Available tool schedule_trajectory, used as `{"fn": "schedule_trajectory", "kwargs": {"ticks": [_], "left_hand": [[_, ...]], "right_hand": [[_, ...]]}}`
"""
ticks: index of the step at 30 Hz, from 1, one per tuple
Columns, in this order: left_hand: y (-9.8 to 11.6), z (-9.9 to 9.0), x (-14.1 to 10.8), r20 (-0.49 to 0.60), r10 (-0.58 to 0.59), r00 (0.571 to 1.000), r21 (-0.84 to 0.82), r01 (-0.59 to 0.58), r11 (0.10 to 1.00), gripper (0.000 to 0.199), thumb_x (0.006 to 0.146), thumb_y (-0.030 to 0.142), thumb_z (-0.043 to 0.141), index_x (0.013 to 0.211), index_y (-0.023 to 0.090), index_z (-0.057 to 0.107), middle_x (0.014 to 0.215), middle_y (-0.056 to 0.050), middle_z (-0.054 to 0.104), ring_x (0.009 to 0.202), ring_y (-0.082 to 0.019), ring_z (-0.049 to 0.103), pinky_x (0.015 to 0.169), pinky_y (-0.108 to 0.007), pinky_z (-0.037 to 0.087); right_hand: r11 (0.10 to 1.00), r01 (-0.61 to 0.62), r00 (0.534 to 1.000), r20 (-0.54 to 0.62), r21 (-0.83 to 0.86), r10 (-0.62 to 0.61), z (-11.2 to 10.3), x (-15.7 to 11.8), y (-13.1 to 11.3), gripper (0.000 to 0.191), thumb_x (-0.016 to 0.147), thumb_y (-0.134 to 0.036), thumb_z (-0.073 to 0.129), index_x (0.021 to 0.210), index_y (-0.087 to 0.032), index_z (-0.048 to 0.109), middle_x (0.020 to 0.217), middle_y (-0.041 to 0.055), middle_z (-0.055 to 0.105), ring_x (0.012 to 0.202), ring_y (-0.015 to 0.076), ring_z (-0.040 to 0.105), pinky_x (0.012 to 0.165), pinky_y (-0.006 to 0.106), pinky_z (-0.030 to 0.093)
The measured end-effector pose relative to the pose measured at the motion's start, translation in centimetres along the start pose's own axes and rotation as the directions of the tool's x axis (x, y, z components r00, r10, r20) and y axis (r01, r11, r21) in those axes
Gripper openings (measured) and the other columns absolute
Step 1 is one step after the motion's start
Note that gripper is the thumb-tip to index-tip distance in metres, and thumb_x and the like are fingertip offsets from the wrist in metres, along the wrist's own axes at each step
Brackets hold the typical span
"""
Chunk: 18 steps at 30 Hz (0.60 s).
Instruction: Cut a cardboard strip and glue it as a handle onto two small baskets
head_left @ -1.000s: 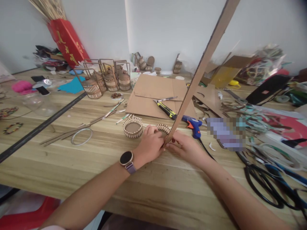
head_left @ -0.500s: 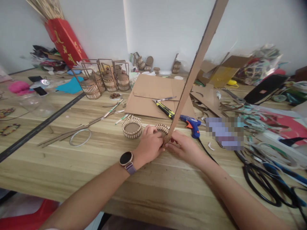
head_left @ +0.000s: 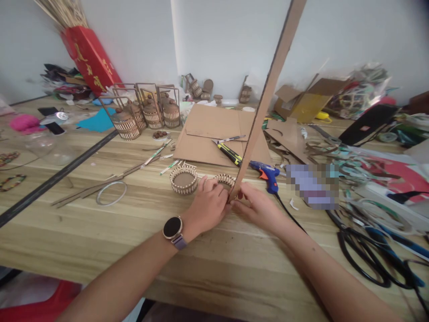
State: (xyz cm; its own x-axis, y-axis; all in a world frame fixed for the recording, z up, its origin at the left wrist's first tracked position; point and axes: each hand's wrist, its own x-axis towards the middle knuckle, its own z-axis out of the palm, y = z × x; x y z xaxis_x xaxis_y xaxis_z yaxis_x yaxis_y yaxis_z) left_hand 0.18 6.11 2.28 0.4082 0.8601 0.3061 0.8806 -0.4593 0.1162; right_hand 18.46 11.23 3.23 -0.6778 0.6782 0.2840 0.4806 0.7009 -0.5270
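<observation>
A long cardboard strip (head_left: 268, 95) rises at a slant, its lower end at the side of a small round basket (head_left: 225, 180). My right hand (head_left: 259, 206) pinches the strip near that lower end. Wearing a watch, my left hand (head_left: 210, 203) is closed over the basket's near left side, with its fingertips close to the strip. My hands hide most of the basket and the place where strip and basket meet. A second round basket (head_left: 184, 180), open at the top with a pale slatted wall, stands just left of my left hand.
Behind my hands lie cardboard sheets (head_left: 214, 123) with a yellow-black utility knife (head_left: 229, 153) on them. A blue glue gun (head_left: 266, 174) trails its cord past my right forearm. Black-handled scissors (head_left: 363, 264) lie at right. Several lidded baskets with handles (head_left: 153, 114) stand at back left.
The strip's upper end has shifted a little to the left. Both hands keep nearly the same place and hold; the whole view has moved slightly.
</observation>
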Motion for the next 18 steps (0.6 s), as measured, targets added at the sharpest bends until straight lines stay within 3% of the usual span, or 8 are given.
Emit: {"fn": "schedule_trajectory", "kwargs": {"ticks": [11, 18], "left_hand": [[-0.29, -0.45, 0.16, -0.030, -0.022, 0.999, -0.255, 0.014, 0.967, 0.024, 0.097, 0.030, 0.052, 0.082, 0.016, 0.066, 0.093, -0.008, 0.066, 0.109, -0.029, 0.047, 0.099, -0.048, 0.040], [-0.31, -0.34, -0.03, -0.015, -0.044, 0.999, -0.225, 0.039, 0.973, 0.021, 0.096, 0.029, 0.056, 0.082, 0.016, 0.065, 0.093, -0.007, 0.066, 0.110, -0.028, 0.047, 0.099, -0.047, 0.039]], "right_hand": [[0.999, 0.035, 0.999, -0.017, 0.033, -0.034, -0.10, 0.07, -0.15, 0.002, 0.086, -0.020, 0.053, 0.087, -0.022, 0.054, 0.079, 0.0035, 0.059, 0.073, 0.0192, 0.053, 0.065, 0.030, 0.044], [0.999, 0.003, 1.000, -0.020, 0.052, -0.002, -0.24, 0.14, -0.30, 0.004, 0.084, -0.020, 0.055, 0.086, -0.021, 0.058, 0.078, 0.0030, 0.060, 0.073, 0.0191, 0.054, 0.065, 0.030, 0.044]]}}
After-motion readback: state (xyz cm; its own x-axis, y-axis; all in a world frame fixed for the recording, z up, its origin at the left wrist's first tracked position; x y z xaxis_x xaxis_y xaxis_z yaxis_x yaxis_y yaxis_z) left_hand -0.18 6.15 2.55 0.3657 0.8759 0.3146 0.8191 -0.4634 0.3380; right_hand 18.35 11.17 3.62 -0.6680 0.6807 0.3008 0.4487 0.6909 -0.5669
